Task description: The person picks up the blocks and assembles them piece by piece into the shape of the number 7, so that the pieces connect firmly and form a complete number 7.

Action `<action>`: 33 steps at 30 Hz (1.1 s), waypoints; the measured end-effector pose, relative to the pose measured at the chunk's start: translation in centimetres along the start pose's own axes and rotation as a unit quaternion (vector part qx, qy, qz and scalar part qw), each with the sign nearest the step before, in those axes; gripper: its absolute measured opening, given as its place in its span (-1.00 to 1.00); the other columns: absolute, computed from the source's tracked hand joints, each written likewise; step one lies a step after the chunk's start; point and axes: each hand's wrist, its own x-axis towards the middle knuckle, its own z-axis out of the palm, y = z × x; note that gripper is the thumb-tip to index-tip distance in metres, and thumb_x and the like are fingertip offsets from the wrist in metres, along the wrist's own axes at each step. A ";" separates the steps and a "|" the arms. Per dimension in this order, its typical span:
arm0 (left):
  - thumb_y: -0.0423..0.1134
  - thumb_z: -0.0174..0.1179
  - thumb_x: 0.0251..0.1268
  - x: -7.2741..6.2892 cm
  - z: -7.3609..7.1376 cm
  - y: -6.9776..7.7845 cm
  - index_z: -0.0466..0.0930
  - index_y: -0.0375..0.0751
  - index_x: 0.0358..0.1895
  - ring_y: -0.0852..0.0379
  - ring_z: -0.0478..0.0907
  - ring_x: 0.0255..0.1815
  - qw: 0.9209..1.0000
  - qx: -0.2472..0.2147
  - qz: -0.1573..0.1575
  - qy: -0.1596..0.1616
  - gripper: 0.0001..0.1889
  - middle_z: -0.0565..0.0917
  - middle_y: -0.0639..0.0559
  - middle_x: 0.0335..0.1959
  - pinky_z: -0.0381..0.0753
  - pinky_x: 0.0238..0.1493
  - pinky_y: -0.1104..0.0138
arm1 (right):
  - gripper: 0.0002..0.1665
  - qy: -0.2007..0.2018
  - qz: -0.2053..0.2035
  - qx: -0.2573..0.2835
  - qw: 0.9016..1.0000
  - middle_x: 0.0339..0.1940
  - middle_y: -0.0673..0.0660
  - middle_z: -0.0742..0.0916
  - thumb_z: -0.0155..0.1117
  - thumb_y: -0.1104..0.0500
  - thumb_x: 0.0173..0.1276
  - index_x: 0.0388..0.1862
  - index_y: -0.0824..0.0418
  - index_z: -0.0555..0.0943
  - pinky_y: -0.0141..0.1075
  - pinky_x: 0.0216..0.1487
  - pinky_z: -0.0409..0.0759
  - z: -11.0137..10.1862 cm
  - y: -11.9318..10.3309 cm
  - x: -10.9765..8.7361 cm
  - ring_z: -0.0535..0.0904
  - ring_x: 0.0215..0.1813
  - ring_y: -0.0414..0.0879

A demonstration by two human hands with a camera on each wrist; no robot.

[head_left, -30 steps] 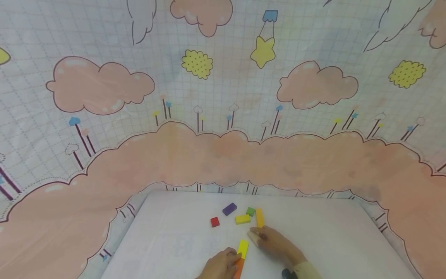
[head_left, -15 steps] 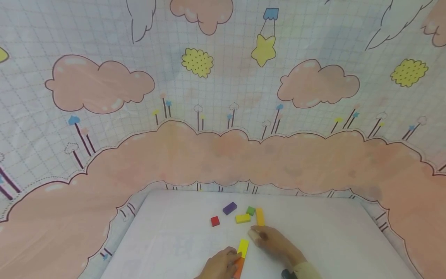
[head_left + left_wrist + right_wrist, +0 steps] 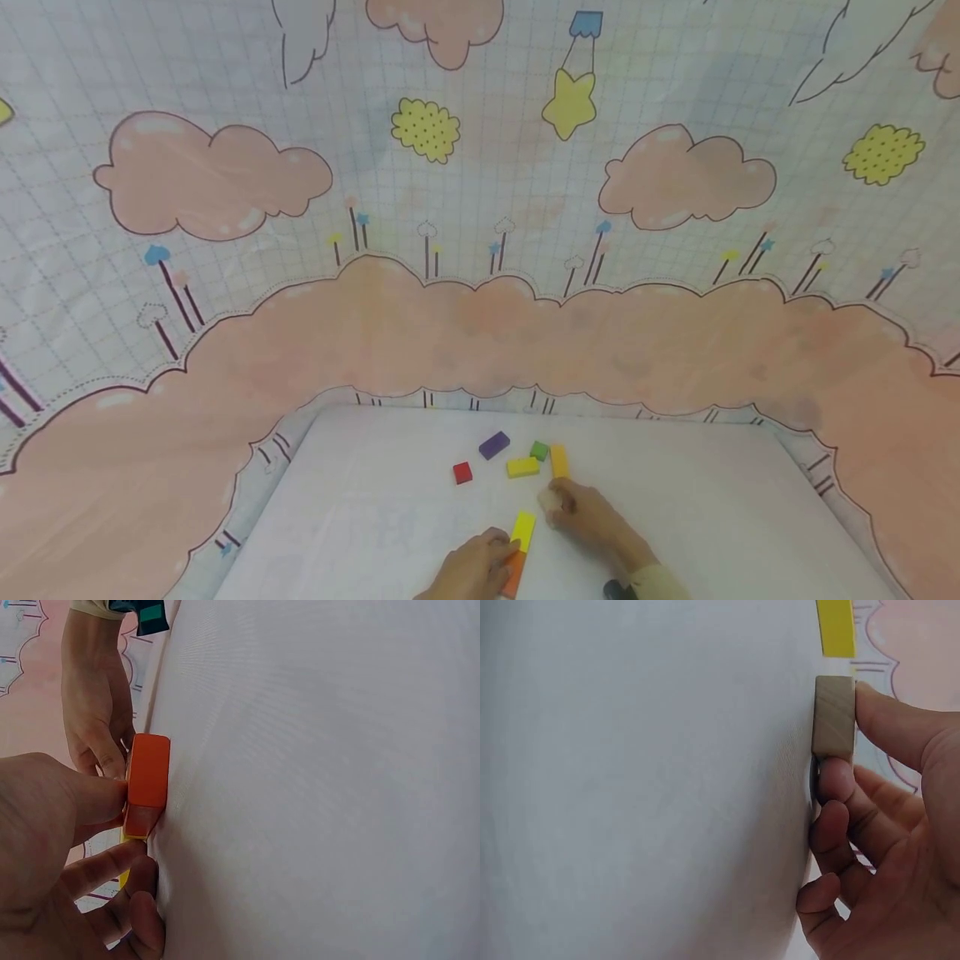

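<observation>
In the head view, my left hand (image 3: pixel 468 568) is low at the middle of the white table, its fingers at an orange block (image 3: pixel 513 573). The left wrist view shows thumb and fingers pinching this orange block (image 3: pixel 148 771) by its sides, close on the tabletop. End to end with it lies a bright yellow block (image 3: pixel 524 528), pointing away from me. To the right, my right hand (image 3: pixel 595 518) holds a plain wooden block (image 3: pixel 832 716) between thumb and fingertip, its other fingers curled beneath. The wooden block is a short way from the yellow one.
Farther back on the white table (image 3: pixel 360 517) lie a red cube (image 3: pixel 462 473), a purple block (image 3: pixel 494 445), a second yellow block (image 3: pixel 522 467) and a green cube (image 3: pixel 538 451). An orange-yellow block (image 3: pixel 559 462) lies just beyond my right hand. A cloud-printed cloth (image 3: pixel 480 333) hangs behind.
My right hand has shifted slightly to the right, and the wooden block in it has turned a little. The left hand stays on the orange block. The head view has tilted slightly.
</observation>
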 end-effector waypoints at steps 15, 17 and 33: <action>-0.02 0.26 0.31 0.0 -0.2 0.1 0.58 0.23 0.23 0.23 0.52 -0.11 0.999 0.021 0.027 0.008 -0.59 0.60 0.22 0.08 0.64 0.11 0.11 | -0.44 -0.011 -0.037 0.016 0.999 0.27 0.11 0.65 0.34 -0.03 0.28 0.27 -0.04 0.57 0.25 0.37 0.33 -0.4 0.6 -0.6 0.47 0.35 0.20; -0.01 0.26 0.31 -0.1 -0.1 0.0 0.57 0.23 0.23 0.23 0.53 -0.11 0.999 0.023 0.027 0.009 -0.59 0.60 0.22 0.08 0.64 0.11 0.11 | -0.43 -0.020 -0.042 0.009 0.999 0.23 0.11 0.66 0.35 0.01 0.27 0.28 -0.04 0.56 0.24 0.35 0.37 -0.5 0.8 -0.7 0.52 0.28 0.18; -0.02 0.27 0.29 0.0 0.2 -0.1 0.59 0.22 0.23 0.21 0.50 -0.16 0.999 0.032 0.027 0.019 -0.58 0.61 0.21 0.06 0.65 0.11 0.11 | -0.24 0.015 -0.010 0.031 0.999 -0.24 -0.01 0.67 0.48 -0.09 0.13 0.30 0.10 0.51 -0.11 -0.05 0.58 -0.1 0.6 -0.9 0.51 -0.18 -0.09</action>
